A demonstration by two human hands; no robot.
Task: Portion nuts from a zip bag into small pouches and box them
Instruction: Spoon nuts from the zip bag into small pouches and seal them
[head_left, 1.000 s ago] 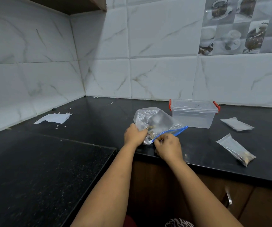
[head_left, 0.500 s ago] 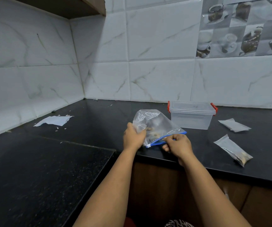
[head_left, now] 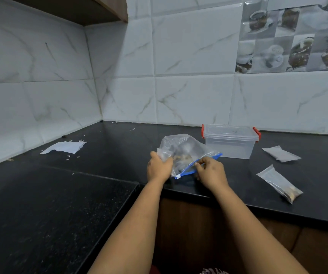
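Crumpling clear, the blue-zippered zip bag [head_left: 187, 151] shows brown nuts [head_left: 182, 158].

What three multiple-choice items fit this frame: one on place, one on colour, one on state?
1. Where is the clear box?
A. behind the zip bag, near the wall
B. left of the torn paper
C. in the left hand

2. What colour is the zip bag seal strip?
A. green
B. blue
C. yellow

3. What is the box's state?
A. lid off
B. tipped over
C. lid on

Key: 1 A, it stands by the tiles beyond the bag. 2 B, the strip at the right hand is blue. 3 C, the lid sits between red clips.
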